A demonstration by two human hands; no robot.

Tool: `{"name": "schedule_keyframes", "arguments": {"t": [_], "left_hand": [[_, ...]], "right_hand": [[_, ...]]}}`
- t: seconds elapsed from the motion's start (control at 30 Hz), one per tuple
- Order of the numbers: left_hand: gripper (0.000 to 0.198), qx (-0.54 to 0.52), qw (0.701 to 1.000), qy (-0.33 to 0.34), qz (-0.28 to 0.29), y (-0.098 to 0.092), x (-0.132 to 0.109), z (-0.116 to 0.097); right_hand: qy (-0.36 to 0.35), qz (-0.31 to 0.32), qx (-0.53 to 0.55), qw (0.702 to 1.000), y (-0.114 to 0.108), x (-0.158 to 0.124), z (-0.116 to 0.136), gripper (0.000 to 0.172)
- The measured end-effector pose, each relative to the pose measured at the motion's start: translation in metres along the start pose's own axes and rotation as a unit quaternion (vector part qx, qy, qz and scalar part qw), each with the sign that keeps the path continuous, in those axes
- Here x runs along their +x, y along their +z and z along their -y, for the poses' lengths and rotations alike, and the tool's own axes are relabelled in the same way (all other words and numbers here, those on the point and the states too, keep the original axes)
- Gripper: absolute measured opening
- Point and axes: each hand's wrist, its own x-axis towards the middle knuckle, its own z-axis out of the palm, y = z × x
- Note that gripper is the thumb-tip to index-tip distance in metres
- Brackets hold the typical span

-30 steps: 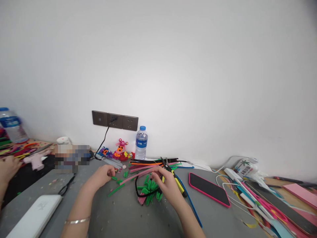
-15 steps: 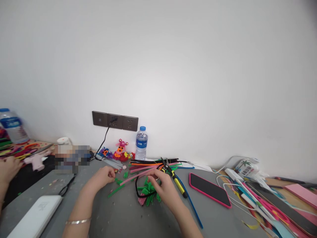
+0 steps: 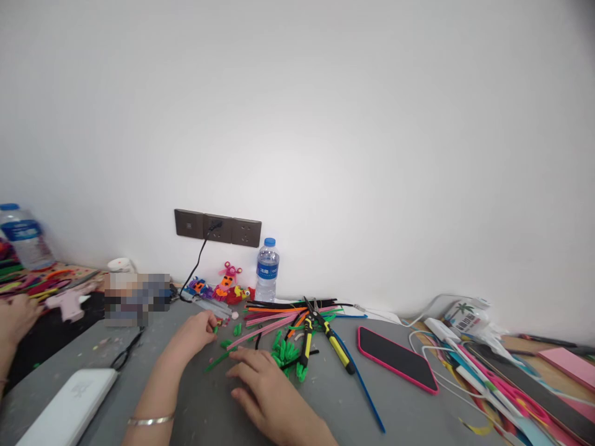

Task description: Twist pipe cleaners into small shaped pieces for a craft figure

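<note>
My left hand [image 3: 198,331] is closed in a pinch, with a small green pipe cleaner piece [image 3: 215,330] at its fingertips. Fingers apart and palm down, my right hand [image 3: 267,390] is over the grey table, close to a straight green pipe cleaner [image 3: 218,359]. Beside it lies a heap of folded green pipe cleaner pieces [image 3: 284,350], partly hidden by the hand. Yellow-and-black pliers [image 3: 341,353] rest with handles spread, one across the heap. Behind are long pink pipe cleaners [image 3: 264,322] and black ones [image 3: 292,303].
A water bottle [image 3: 267,272] stands by the wall near small pipe cleaner figures [image 3: 227,282]. To the right lies a pink-cased phone [image 3: 397,359] beside a blue pipe cleaner [image 3: 365,390]. A white power bank [image 3: 69,409] is front left. Another person's hand [image 3: 18,319] is far left.
My right hand has moved left and toward me, off the green heap, and its fingers have spread. More of the pliers and heap now shows. My left hand has hardly moved.
</note>
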Motion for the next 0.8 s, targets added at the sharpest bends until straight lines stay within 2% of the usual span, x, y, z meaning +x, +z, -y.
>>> {"name": "schedule_keyframes", "arguments": {"t": [0.1,0.23,0.57,0.8], "left_hand": [[0.011,0.008,1.000,-0.012,-0.004,0.002,0.002,-0.001],[0.011,0.025,0.999,-0.021,-0.015,0.003,0.004,-0.002],[0.018,0.032,0.999,-0.024,-0.013,0.002,0.005,-0.004],[0.009,0.016,1.000,-0.010,-0.014,-0.004,0.001,-0.008]], "right_hand": [[-0.012,0.037,-0.003,0.999,0.015,-0.001,0.000,0.039],[-0.007,0.055,-0.001,0.998,0.020,0.000,-0.001,0.050],[0.000,0.060,-0.009,0.998,0.020,0.003,0.000,0.052],[-0.004,0.072,-0.024,0.997,0.018,0.005,0.003,0.055]]}}
